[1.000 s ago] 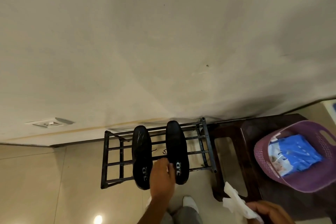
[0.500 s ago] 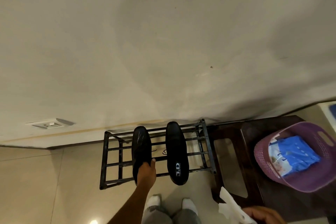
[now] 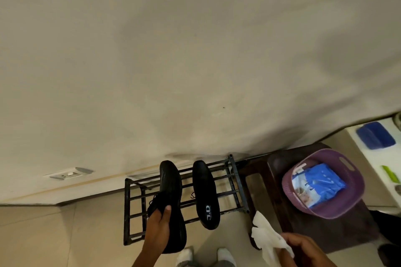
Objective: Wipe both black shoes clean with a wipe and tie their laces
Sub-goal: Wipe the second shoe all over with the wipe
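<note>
My left hand (image 3: 158,226) grips the left black shoe (image 3: 171,193) by its side near the laces, tilted and raised off the black metal rack (image 3: 128,206). The other black shoe (image 3: 206,193) lies sole-up on the rack to its right, white lettering on the heel. My right hand (image 3: 303,249) at the bottom right holds a crumpled white wipe (image 3: 265,237), away from both shoes.
A purple basket (image 3: 351,206) with a blue wipes pack (image 3: 319,186) sits on a dark stool (image 3: 273,182) right of the rack. A wall socket (image 3: 69,174) is at the left. My white-socked feet (image 3: 206,256) stand below the rack.
My left hand moved from the right shoe's heel to the left shoe, took hold of it and lifted and tilted it toward me. The right hand with the wipe rose slightly.
</note>
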